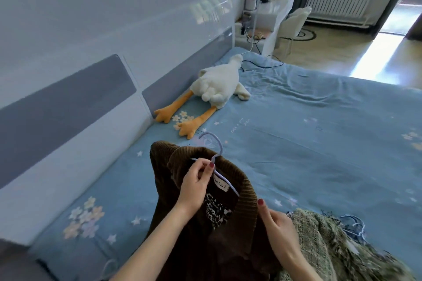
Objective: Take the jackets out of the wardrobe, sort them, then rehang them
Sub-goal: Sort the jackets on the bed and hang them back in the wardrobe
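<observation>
A brown corduroy jacket (196, 223) lies on the blue bed (319, 132) just in front of the person, collar pointing toward the headboard (68, 102), with a pale blue hanger (217, 155) seated in its neck opening and the hook sticking out past the collar. The left hand (196, 180) pinches the hanger's shoulder bar near the neck between thumb and fingertips, while the right hand (276, 223) grips the ribbed collar edge on the near right side, its thumb laid along the fabric. Touching the brown jacket on the right is a green-grey tweed jacket (338, 244) with fringed trim, bunched on the sheet, and a bit of blue hanger seems to poke out from its folds. So the jackets appear to be out of the wardrobe already and laid on the bed; whether the person is fitting this hanger in or sliding it out cannot be told from here, but the rehanging itself looks not yet done, and the wardrobe is out of view. For room, the bed is wide and bare ahead and to the right of the jackets, giving plenty of flat space to spread or sort. The headboard runs close along the left side, and a plush goose (217, 84) lies against it farther up, well apart from the work. The far edge of the bed drops to the wooden floor (331, 52).
</observation>
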